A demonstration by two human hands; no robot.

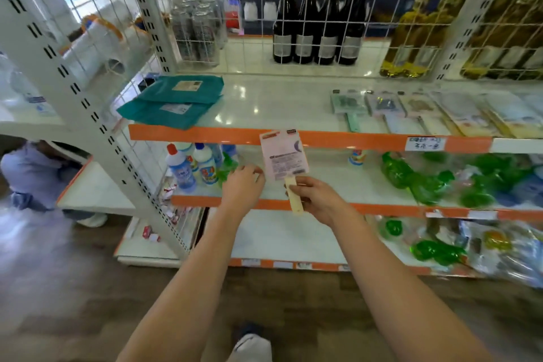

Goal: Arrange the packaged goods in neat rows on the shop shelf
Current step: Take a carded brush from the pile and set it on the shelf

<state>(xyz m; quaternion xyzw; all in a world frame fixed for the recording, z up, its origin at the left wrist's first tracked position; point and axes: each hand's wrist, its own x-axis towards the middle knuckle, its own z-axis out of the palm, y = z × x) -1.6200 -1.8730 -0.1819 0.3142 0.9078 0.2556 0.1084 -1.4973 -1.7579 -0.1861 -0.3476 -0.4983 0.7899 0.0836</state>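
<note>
On the shelf [279, 109], folded packets [173, 103] lie at the left end and a row of carded packages [411, 112] lies at the right, with bare board between. Behind the wire grid stand cans [199, 29], then bottles [317, 26] to their right. In front of the shelf edge, the right hand [316, 200] holds a carded package [284, 156] upright, the left hand [242, 185] just beside it. The shelf below carries bottles at left and what seem to be bagged goods [435, 182] at right.

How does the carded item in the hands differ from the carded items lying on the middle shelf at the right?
The held carded item is upright with its printed back showing; the shelf's carded items lie flat, face up. The right hand pinches the held one's handle; nothing touches the shelf ones. Both have cards with handles sticking out.
</note>
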